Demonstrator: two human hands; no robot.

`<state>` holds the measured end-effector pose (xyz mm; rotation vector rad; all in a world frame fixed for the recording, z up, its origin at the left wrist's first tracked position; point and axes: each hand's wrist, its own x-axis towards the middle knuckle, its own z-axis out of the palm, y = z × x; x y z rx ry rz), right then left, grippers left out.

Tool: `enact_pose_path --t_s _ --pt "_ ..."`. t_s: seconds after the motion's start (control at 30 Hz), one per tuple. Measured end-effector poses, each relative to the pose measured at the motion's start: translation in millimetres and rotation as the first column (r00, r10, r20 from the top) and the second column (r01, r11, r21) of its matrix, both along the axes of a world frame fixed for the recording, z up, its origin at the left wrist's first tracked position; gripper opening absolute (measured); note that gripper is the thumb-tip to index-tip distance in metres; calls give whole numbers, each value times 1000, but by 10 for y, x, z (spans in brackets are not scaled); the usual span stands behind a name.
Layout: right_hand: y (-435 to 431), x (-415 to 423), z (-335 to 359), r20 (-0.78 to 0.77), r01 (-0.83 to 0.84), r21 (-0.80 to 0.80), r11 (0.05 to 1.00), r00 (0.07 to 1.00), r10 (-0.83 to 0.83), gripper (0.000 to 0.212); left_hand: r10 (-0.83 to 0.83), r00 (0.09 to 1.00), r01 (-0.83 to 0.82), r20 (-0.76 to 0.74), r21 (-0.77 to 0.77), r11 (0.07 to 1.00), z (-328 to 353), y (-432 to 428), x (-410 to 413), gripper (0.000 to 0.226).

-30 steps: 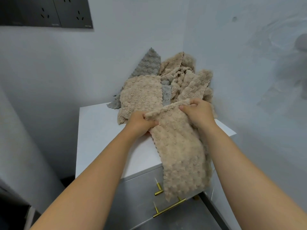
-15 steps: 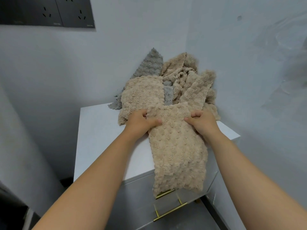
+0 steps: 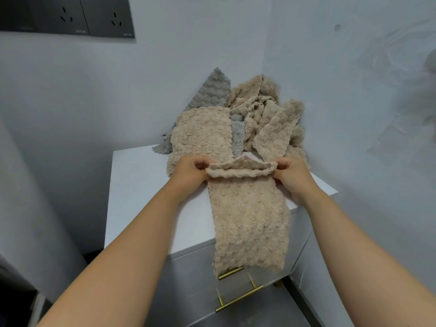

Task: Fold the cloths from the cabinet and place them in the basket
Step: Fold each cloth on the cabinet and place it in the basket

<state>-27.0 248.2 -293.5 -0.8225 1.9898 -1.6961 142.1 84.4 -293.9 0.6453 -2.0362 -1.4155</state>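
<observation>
A beige bobbled cloth (image 3: 250, 215) lies down the white cabinet top (image 3: 141, 185) and hangs over its front edge. My left hand (image 3: 188, 173) pinches its far left corner and my right hand (image 3: 292, 178) pinches its far right corner, with the far edge curling up between them. Behind my hands a heap of beige cloths (image 3: 259, 123) and a grey cloth (image 3: 212, 93) leans in the wall corner. No basket is in view.
The cabinet stands in a corner of pale walls, with grey drawer fronts and gold bar handles (image 3: 238, 300) below the hanging cloth. Dark wall sockets (image 3: 68, 15) sit at the upper left. A dark gap runs along the cabinet's left side.
Both hands have spread the cloth's far edge wider and drawn it toward me. The cloth has settled flatter on the top, with its far edge curled up.
</observation>
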Motion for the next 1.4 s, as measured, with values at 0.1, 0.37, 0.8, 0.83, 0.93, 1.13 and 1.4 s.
enact_pose_path --t_s 0.1,0.37,0.8,0.83,0.93,1.13,1.4 --pt "27 -9 11 -9 -1 29 1000 1000 2 30 -69 998 68 15 48 996 -2 -8 32 43" --pt "31 -16 79 -25 -64 134 989 997 68 42 -153 983 156 98 -27 987 49 98 79 19" --pt "90 -82 107 -342 -170 504 847 861 377 27 -127 785 378 607 -306 874 218 -8 87 32" --pt "108 -77 120 -324 -193 505 841 861 392 22 -138 778 383 613 -288 878 228 -11 98 40" --pt "149 -45 181 -288 -250 537 805 843 454 21 -157 804 346 573 -236 908 238 -26 135 36" --pt "149 -88 174 -202 -247 390 887 917 344 12 -96 929 165 358 -168 972 228 -56 165 33" --pt "47 -94 103 -151 -153 226 962 970 190 38 127 987 -103 102 -211 972 121 6 44 28"
